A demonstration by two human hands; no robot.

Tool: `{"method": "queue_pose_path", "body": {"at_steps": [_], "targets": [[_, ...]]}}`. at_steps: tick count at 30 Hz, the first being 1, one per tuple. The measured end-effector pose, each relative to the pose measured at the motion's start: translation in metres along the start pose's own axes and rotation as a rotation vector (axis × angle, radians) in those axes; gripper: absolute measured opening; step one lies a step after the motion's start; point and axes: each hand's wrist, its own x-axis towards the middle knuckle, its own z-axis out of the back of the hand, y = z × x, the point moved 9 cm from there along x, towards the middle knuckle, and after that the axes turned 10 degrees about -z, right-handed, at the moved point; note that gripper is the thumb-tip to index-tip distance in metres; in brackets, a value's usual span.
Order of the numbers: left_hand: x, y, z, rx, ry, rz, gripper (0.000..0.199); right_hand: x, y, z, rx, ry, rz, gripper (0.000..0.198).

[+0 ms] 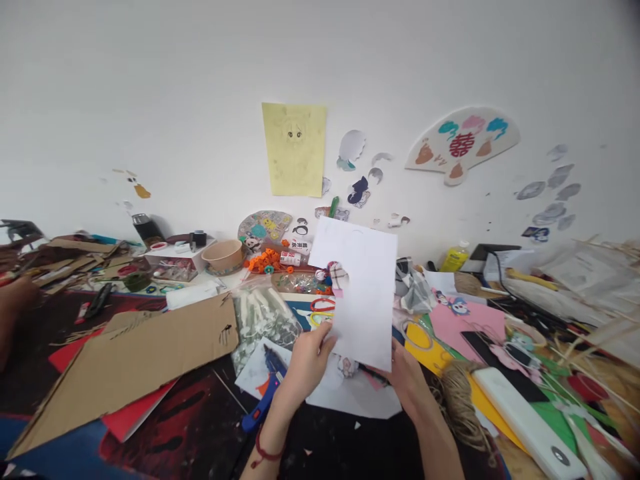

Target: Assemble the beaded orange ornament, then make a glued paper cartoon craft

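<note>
A white sheet of paper [367,300], with a notch cut out of its left side, is held upright above the table. My left hand [311,357] pinches its lower left edge between thumb and fingers. The lower right corner is gripped by my right hand [406,379], whose fingers are partly hidden behind the paper. Under the hands lies another white paper [333,393], with a small printed cut-out figure [347,365] near its top. A blue glue gun [266,397] rests just left of my left wrist.
Cardboard [150,360] covers the left side, near a bag of white sticks [263,313]. Twine [463,407], a white power bank-like block [525,423] and pink paper [470,323] crowd the right. Another person's hand [15,307] shows at far left. A wall [200,87] stands behind.
</note>
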Motion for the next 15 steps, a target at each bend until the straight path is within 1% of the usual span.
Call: {"method": "queue_pose_path", "body": {"at_steps": [2,4,7,10,12,13,15], "targets": [[-0.009,-0.003,-0.003,0.009,0.03,-0.001,0.014,-0.007,-0.007,0.002,-0.068,-0.039,-0.032,0.057],[-0.019,-0.001,-0.006,0.011,0.05,0.015,0.016,-0.013,-0.014,0.012,-0.146,-0.129,-0.031,0.049],[-0.039,0.01,-0.006,0.038,0.079,0.076,0.02,-0.022,-0.025,0.036,-0.212,-0.281,0.002,0.046],[-0.06,0.023,0.0,0.131,0.094,0.159,0.022,-0.035,-0.027,0.063,-0.191,-0.449,0.055,0.047],[-0.064,0.026,0.002,0.316,0.14,0.178,0.024,-0.044,-0.024,0.076,-0.152,-0.548,0.104,0.048],[-0.062,0.027,0.0,0.436,0.18,0.172,0.026,-0.049,-0.021,0.081,-0.135,-0.593,0.132,0.049],[-0.045,0.028,-0.009,0.662,0.289,0.139,0.027,-0.058,-0.012,0.086,-0.117,-0.668,0.183,0.052]]}}
